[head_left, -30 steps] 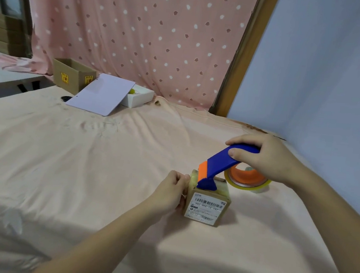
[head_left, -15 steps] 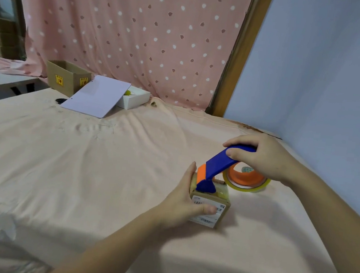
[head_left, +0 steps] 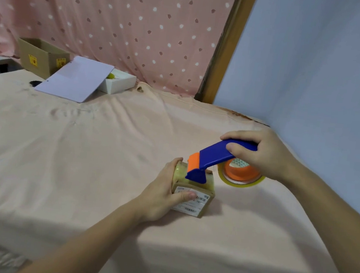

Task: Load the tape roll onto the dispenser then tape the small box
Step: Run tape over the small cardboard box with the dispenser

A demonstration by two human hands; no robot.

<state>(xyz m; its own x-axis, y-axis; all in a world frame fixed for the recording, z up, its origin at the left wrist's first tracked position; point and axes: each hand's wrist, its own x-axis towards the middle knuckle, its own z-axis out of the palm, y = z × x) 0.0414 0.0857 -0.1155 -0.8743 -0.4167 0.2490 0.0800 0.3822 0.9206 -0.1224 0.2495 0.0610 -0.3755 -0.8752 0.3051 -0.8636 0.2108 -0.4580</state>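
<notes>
while your left hand (head_left: 160,197) wraps around the small brown cardboard box (head_left: 193,189) on the soft peach bed sheet (head_left: 85,149), squeeze it gently; it looks light and easy to dent. your right hand (head_left: 263,154) is closed on the blue and orange plastic tape dispenser (head_left: 212,157), its nose on the box top, maybe touching. the clear tape roll (head_left: 241,175) sits loaded. a blue wall (head_left: 312,72) is near.

We read this as a home room, improvised as a packing spot: the work surface is draped in a wrinkled peach sheet (head_left: 85,149), not a proper bench. Behind the sheet hangs a pink polka-dot curtain (head_left: 130,21) next to a wooden frame post (head_left: 224,52) and a plain blue wall (head_left: 313,61). At the sheet's far-left edge sit an open cardboard box (head_left: 40,57) and a white box (head_left: 120,83).
</notes>
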